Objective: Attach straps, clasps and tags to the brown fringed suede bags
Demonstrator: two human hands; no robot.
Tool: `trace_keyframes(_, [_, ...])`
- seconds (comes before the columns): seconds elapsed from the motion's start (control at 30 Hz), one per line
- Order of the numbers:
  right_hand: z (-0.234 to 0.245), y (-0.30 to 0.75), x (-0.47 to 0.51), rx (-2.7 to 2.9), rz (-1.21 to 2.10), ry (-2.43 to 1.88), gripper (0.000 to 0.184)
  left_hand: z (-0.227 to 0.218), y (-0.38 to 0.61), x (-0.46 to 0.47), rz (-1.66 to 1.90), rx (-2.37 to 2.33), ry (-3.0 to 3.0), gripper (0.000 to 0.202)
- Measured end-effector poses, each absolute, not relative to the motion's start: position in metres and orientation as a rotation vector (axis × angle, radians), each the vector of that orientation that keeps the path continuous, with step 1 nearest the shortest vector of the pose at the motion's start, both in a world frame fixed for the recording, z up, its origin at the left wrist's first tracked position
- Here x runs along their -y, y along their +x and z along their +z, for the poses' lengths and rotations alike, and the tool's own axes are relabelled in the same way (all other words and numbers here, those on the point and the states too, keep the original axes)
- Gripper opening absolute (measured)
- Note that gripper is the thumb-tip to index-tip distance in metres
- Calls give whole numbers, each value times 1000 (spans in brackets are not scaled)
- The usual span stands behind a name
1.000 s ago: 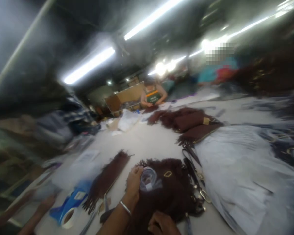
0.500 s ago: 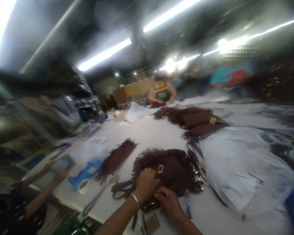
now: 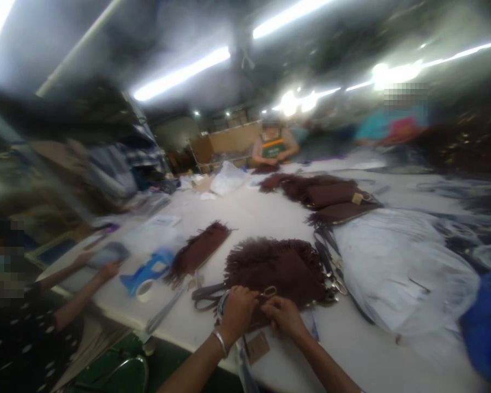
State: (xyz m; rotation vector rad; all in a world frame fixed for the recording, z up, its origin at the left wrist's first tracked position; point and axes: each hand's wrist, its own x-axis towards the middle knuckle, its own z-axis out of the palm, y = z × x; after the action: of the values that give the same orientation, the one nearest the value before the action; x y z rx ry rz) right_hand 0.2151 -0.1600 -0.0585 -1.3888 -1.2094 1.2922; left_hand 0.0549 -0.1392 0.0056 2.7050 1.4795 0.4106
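A dark brown fringed bag (image 3: 278,267) lies on the white table (image 3: 253,218) in front of me. My left hand (image 3: 237,311), with a silver bangle at the wrist, is closed on the bag's near edge beside a metal clasp (image 3: 269,292). My right hand (image 3: 284,316) pinches the same edge just right of the clasp. A brown strap (image 3: 207,292) trails off to the left of the bag. A small brown tag (image 3: 257,346) hangs below my hands. A separate fringed strip (image 3: 200,251) lies to the left.
A blue tape dispenser (image 3: 147,273) sits left of the strip. More brown bags (image 3: 331,199) are stacked further back, with clear plastic bags (image 3: 396,267) on the right. A person at left rests hands (image 3: 106,267) on the table; others work at the far end (image 3: 274,147).
The view has tilted down and steadied. My left hand let go of a small clear packet and both hands came together on the bag's near edge by the clasp.
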Motion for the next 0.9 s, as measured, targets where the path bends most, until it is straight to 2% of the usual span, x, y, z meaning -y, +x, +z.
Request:
trace_keyframes(0.23, [-47,211,161,1248,1290,-1451,16,-9,56,146,587,-1387,2753,15])
trace_keyframes(0.37, [-43,210,158,1279,1299,-1480,19,-15,54,146,657,-1358,2743,17])
trace_keyframes(0.77, [-38,212,154,1352,1331,-1526,24,-12,46,149,559,-1231,2756,13])
trace_keyframes(0.9, [-38,210,159,1343,1268,-1542,20,-6,45,149,596,-1206,2632,15])
